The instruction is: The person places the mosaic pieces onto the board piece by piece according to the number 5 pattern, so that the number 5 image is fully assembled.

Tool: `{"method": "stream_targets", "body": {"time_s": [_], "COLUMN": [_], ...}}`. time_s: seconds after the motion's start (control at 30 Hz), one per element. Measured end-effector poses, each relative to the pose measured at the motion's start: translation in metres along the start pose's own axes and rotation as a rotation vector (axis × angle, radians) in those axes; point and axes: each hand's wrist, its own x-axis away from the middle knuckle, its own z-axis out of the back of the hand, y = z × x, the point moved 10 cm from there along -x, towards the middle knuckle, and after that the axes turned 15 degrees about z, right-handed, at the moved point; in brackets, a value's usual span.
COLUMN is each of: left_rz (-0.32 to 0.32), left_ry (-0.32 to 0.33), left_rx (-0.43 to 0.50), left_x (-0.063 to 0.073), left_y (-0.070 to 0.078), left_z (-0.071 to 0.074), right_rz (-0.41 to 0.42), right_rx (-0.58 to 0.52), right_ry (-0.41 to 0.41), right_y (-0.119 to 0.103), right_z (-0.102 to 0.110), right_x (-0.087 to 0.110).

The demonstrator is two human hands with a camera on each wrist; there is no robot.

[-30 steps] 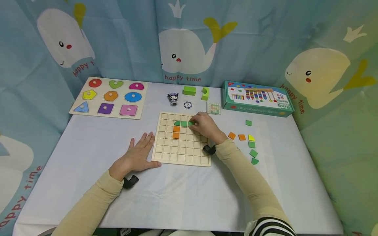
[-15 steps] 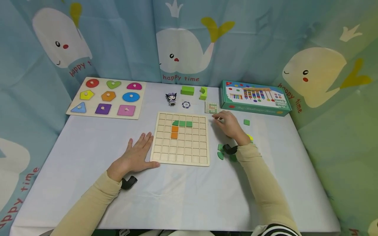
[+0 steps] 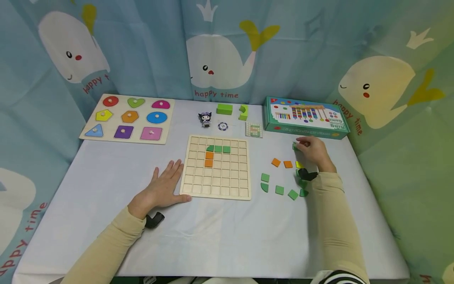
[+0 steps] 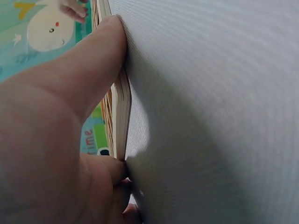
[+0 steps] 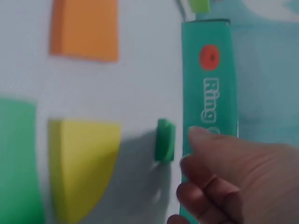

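Observation:
My left hand (image 3: 161, 189) lies flat with fingers spread at the left edge of the wooden grid board (image 3: 193, 177). In the left wrist view its thumb (image 4: 105, 44) rests along the board's side (image 4: 121, 112). On the board are a green rounded-corner tile (image 3: 210, 148), two green square tiles (image 3: 222, 149) in the same row and two orange square tiles (image 3: 209, 159) below. My right hand (image 3: 313, 152) reaches over a green square tile (image 3: 294, 146) near the box. In the right wrist view, loosely bent fingertips are just beside that tile (image 5: 165, 141), holding nothing.
Right of the board lie orange tiles (image 3: 276, 162), a yellow tile (image 3: 299, 164) and several green tiles (image 3: 279, 190). Behind stand a figurine (image 3: 205, 119), a poker chip (image 3: 223, 126), green blocks (image 3: 224, 109), a pattern card (image 3: 253, 129), a ring game box (image 3: 306, 118) and a shape puzzle (image 3: 127, 118).
My right hand has left a green square tile on the board at the end of the green row, and moved right to the loose green tile by the box. The left hand stays.

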Motion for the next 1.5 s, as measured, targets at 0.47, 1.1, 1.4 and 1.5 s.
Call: {"method": "stream_targets", "body": {"time_s": [0.47,1.1,1.4,1.5], "left_rz": [-0.009,0.001,-0.005,-0.001], "left_ry": [0.004,-0.005,-0.006,-0.005], "left_rx": [0.009,-0.001,0.002,-0.009], "left_x": [-0.002,-0.001,-0.002,-0.002], "left_y": [0.001,0.000,0.000,-0.001], "left_z": [0.002,0.002,0.000,-0.001], "right_rz": [0.093,0.406,0.532,0.523], "right_rx": [0.163,-0.029,0.040,0.047], "right_ry": [0.013,0.002,-0.071,-0.096], "right_y": [-0.008,-0.144,-0.190,-0.194], "right_z": [0.002,-0.072,-0.108,-0.116], "right_x": [0.001,-0.012,-0.028,-0.031]}}
